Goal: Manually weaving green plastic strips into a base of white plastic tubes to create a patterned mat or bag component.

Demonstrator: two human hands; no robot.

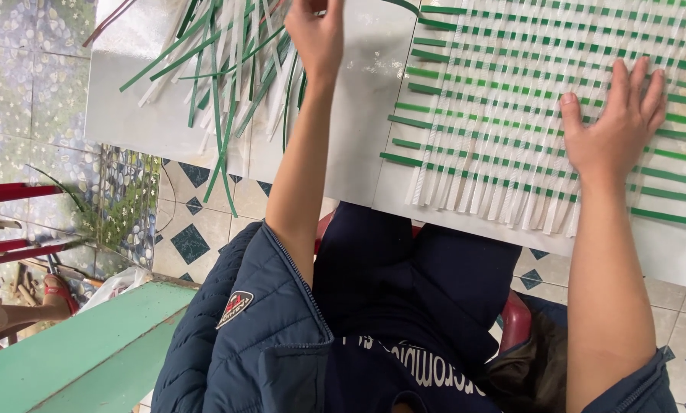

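The right hand (616, 126) lay flat, fingers spread, palm down on the woven mat of green and white plastic strips (511, 99), gripping nothing and only pressing on the weave near its lower right part. The left hand (316, 34) reached up into the loose pile of green and white plastic strips (220, 69); its fingertips ran past the top edge of the view, so whether it had hold of a strip could not be told. Mat and pile both lay on the white tabletop (358, 115), the mat to the right, the pile to the left, with bare board between them. Below the table edge showed the dark blue padded jacket (243, 336), the red seat (515, 317) and the patterned tile floor (194, 241). A green bench (75, 352) stood at lower left.
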